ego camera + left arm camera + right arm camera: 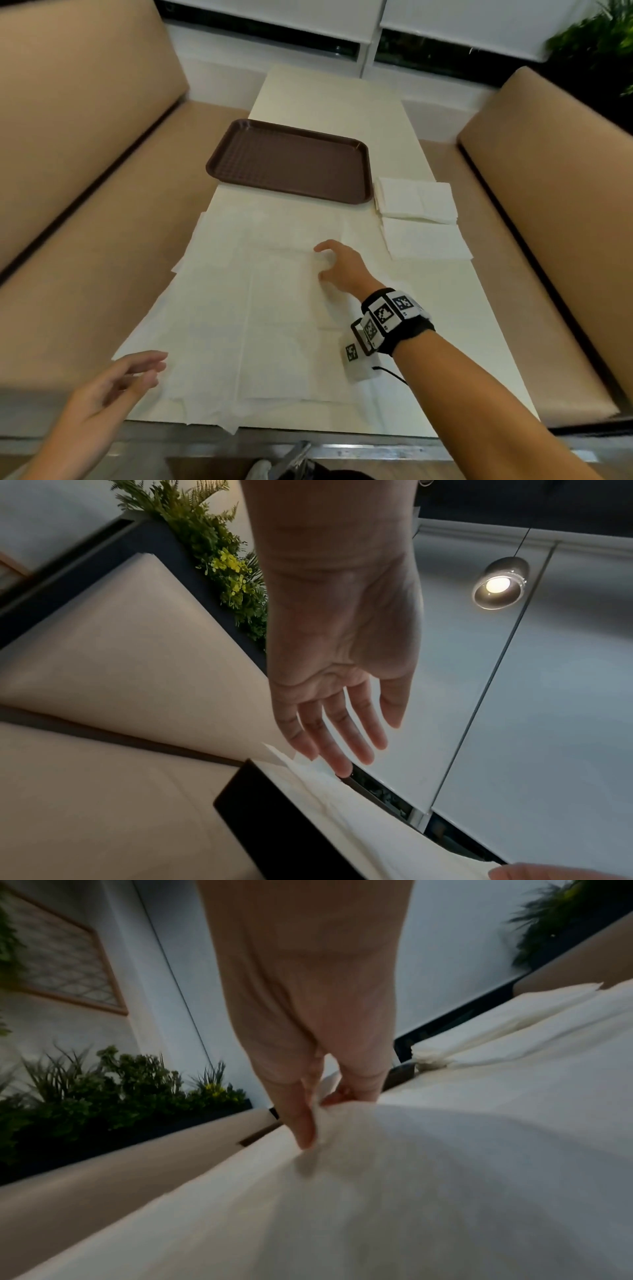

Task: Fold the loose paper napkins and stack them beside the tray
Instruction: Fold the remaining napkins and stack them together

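Observation:
Several loose white napkins [219, 308] lie spread and overlapping on the near half of the cream table [329, 92]. My right hand [320, 261] pinches the far right corner of the top napkin [284, 291] and lifts it slightly; the right wrist view shows thumb and fingers [304, 1123] curled on the raised paper [411, 1177]. Over the near left edge of the napkins my left hand [154, 370] hovers with straight fingers [346, 761], holding nothing. A brown tray [287, 161] sits farther back. Right of it lies a stack of folded napkins [416, 200], with another folded napkin [428, 240] just in front.
Tan padded benches run along the left side [85, 171] and the right side [548, 205] of the table. A metal rim [342, 445] borders its near edge. Windows with white blinds [274, 17] stand behind, and green plants [599, 41] at the far right.

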